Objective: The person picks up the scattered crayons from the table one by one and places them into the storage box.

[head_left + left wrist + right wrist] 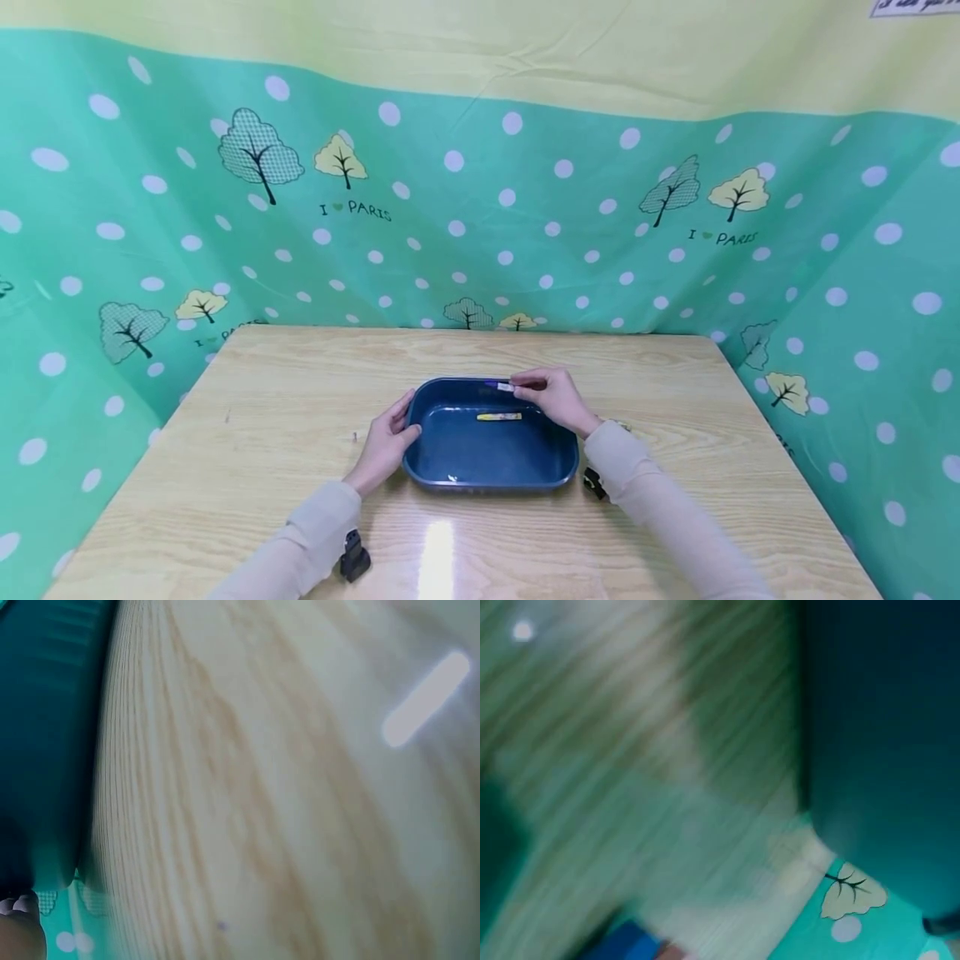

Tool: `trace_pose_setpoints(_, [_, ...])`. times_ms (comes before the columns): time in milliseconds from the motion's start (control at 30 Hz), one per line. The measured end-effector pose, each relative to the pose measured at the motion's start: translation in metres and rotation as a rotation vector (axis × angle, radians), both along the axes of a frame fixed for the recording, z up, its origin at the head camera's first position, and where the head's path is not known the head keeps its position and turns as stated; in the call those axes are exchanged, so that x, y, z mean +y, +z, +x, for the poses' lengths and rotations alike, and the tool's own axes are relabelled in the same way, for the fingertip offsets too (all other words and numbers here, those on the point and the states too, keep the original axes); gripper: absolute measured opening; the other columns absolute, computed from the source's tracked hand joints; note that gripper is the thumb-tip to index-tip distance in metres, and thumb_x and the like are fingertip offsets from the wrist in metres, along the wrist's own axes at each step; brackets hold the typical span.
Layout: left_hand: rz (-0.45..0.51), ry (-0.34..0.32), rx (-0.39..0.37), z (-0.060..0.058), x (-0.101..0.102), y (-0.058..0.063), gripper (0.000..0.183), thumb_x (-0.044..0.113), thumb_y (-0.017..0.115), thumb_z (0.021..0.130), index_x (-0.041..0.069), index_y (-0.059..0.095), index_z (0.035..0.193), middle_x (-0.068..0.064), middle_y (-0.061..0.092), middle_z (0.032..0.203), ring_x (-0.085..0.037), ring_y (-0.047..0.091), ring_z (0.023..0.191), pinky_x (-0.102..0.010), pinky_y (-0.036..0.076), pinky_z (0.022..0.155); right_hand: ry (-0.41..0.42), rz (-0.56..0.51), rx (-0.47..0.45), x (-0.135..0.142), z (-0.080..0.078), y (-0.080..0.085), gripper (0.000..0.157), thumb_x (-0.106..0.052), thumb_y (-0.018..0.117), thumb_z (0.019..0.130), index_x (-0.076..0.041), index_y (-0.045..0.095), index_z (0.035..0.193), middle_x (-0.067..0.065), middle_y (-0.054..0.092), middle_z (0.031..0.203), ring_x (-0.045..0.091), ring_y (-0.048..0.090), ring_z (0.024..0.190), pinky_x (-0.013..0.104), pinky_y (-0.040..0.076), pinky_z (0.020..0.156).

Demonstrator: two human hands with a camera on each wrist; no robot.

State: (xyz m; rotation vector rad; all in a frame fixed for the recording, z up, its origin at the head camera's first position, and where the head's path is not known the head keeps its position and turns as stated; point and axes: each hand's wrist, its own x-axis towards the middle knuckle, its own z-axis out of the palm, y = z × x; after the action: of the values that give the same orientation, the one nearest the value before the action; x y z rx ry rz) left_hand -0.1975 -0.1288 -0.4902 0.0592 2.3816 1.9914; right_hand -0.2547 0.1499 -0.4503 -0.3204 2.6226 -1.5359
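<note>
Pale wood-grain surface fills the lower part of my head view, with a green dotted curtain behind it. On it stands a dark blue tray, set between both hands. My left hand grips the tray's left wall, thumb over the rim and fingers along the outside. My right hand pinches a slim purple-and-white stick by one end, at the tray's far wall; I can't tell whether the stick touches that wall. Inside, a yellow stick lies on the tray floor near the far side, the only piece I can make out in there. I judge the step in hand to be placing the purple one beside it. That would call for lowering it clear of the rim, then parting the fingertips. Neither wrist view shows the pinch; the right one is badly blurred.
</note>
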Motion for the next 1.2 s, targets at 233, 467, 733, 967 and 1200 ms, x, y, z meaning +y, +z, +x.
trace_pose_setpoints(233, [0.003, -0.002, -0.018, 0.001, 0.000, 0.001, 0.057, -0.005, 0.050, 0.086, 0.002, 0.033, 0.140, -0.020, 0.033, 0.144, -0.032, 0.035, 0.130, -0.037, 0.034, 0.103, 0.045, 0.025, -0.024, -0.012, 0.000, -0.009, 0.022, -0.009, 0.066, 0.082, -0.009, 0.070, 0.103, 0.006, 0.070, 0.098, 0.014, 0.066, 0.087, 0.025, 0.057, 0.073])
trace_pose_setpoints(467, [0.012, 0.003, 0.007, 0.002, 0.000, 0.002, 0.058, -0.004, 0.050, 0.086, 0.002, 0.033, 0.141, -0.020, 0.032, 0.145, -0.033, 0.034, 0.131, -0.039, 0.034, 0.103, 0.080, 0.078, 0.006, -0.012, 0.001, -0.009, 0.026, -0.006, 0.064, 0.083, -0.008, 0.069, 0.108, 0.005, 0.070, 0.101, 0.017, 0.064, 0.094, 0.026, 0.057, 0.074])
trace_pose_setpoints(733, [0.003, -0.003, 0.061, 0.000, 0.000, 0.001, 0.058, -0.004, 0.050, 0.086, 0.002, 0.033, 0.140, -0.022, 0.032, 0.144, -0.035, 0.035, 0.130, -0.037, 0.037, 0.102, 0.104, 0.086, 0.001, -0.012, 0.001, -0.004, 0.028, -0.007, 0.062, 0.085, -0.008, 0.066, 0.113, 0.008, 0.068, 0.106, 0.018, 0.064, 0.098, 0.028, 0.057, 0.078])
trace_pose_setpoints(967, [0.017, 0.001, -0.003, -0.003, 0.001, 0.003, 0.058, -0.005, 0.050, 0.087, 0.002, 0.032, 0.141, -0.019, 0.032, 0.146, -0.031, 0.034, 0.131, -0.036, 0.033, 0.105, 0.046, -0.078, -0.035, -0.009, -0.003, -0.005, 0.030, -0.010, 0.063, 0.085, -0.008, 0.065, 0.115, 0.009, 0.067, 0.109, 0.019, 0.064, 0.099, 0.030, 0.055, 0.084])
trace_pose_setpoints(1200, [0.006, -0.002, -0.006, 0.000, 0.001, 0.003, 0.058, -0.006, 0.049, 0.087, 0.001, 0.031, 0.141, -0.020, 0.031, 0.146, -0.033, 0.034, 0.131, -0.037, 0.034, 0.104, 0.037, -0.085, -0.048, -0.004, 0.001, 0.005, 0.032, -0.015, 0.063, 0.086, -0.005, 0.063, 0.117, 0.007, 0.067, 0.111, 0.019, 0.063, 0.101, 0.032, 0.055, 0.084])
